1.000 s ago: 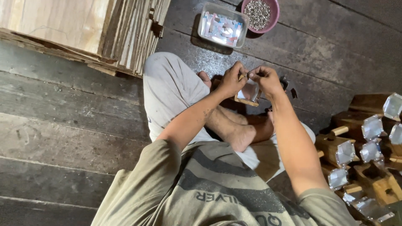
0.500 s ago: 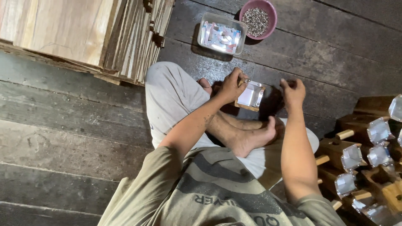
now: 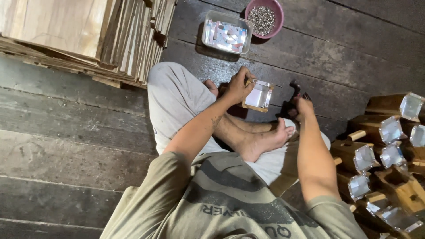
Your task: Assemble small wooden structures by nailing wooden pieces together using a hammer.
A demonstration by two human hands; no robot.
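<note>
I sit cross-legged on a dark plank floor. My left hand (image 3: pixel 237 86) grips a small wooden box with a shiny metal lining (image 3: pixel 258 95), holding it upright on the floor in front of my feet. My right hand (image 3: pixel 303 105) is further right, away from the box, closed around a dark tool (image 3: pixel 295 90) whose shape I cannot make out. A thin nail-like pin sticks out at the box's upper right corner.
A clear plastic tub of shiny metal pieces (image 3: pixel 226 32) and a pink bowl of small nails (image 3: pixel 264 17) stand ahead. Stacked thin wooden boards (image 3: pixel 88 35) lie at the upper left. Several finished metal-lined wooden boxes (image 3: pixel 389 150) are piled at the right.
My right hand has left the box and moved right and down to the dark tool. The left hand has kept hold of the box, now lowered to the floor.
</note>
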